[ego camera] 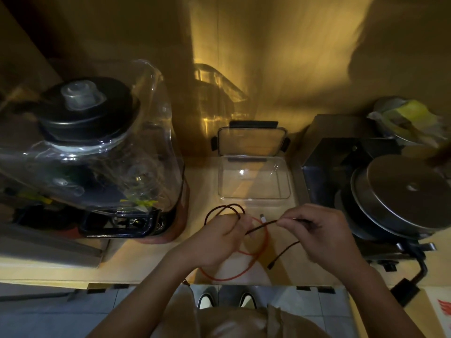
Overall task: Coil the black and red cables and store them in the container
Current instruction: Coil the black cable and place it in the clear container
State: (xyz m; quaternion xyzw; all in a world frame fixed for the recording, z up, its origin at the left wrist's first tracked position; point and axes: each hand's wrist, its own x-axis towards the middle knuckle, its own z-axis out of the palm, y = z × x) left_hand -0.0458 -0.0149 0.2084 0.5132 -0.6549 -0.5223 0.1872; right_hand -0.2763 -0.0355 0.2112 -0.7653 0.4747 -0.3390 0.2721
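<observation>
My left hand (220, 236) pinches loops of the black cable (225, 208), which arc up past its fingers. My right hand (317, 231) grips a straight stretch of the same black cable, and the cable's free end with its plug (272, 258) hangs down onto the counter. The red cable (260, 252) lies loose on the counter under and between both hands. Beyond the hands, the clear rectangular container (288, 191) sits uncovered with nothing inside, its lid (251, 141) propped upright behind it.
A big blender with a clear sound cover (136, 152) fills the left of the wooden counter (136, 259). A metal appliance with a round lid (405, 191) stands on the right, its cord hanging off the front edge. Tiled floor and my shoes show below.
</observation>
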